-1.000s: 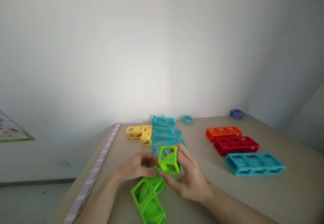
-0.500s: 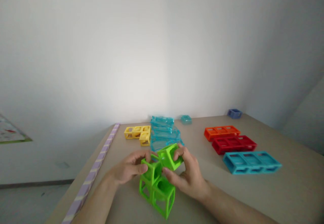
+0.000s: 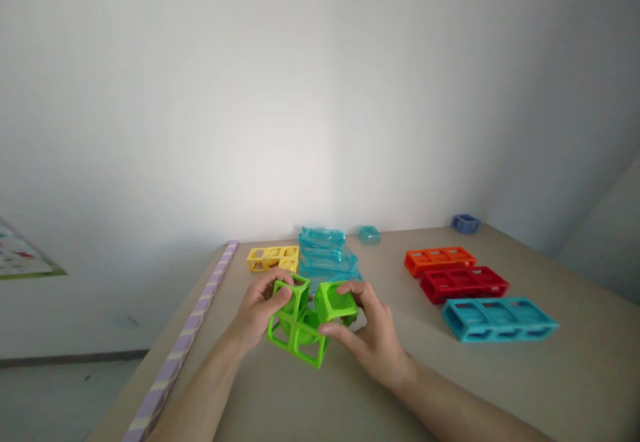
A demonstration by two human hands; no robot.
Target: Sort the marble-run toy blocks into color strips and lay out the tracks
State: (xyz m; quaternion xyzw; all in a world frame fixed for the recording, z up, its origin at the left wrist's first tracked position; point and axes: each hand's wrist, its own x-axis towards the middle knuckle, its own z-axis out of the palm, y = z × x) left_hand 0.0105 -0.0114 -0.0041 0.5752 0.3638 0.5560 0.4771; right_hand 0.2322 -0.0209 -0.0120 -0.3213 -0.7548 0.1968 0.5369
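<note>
Head view: left hand [image 3: 260,309] clamped on green cube piece [image 3: 295,325], right hand [image 3: 373,342] pinching single green cube [image 3: 334,303] against it, both lifted just above near bench [image 3: 500,389]. Behind, clear blue stack [image 3: 325,259] and yellow piece [image 3: 273,257]. Far right, orange [image 3: 440,260], red [image 3: 465,283], blue [image 3: 500,319] bars side by side.

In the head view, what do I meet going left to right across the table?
Purple edge strip → yellow block → left hand → green block piece → right hand → red block → light blue block.
</note>
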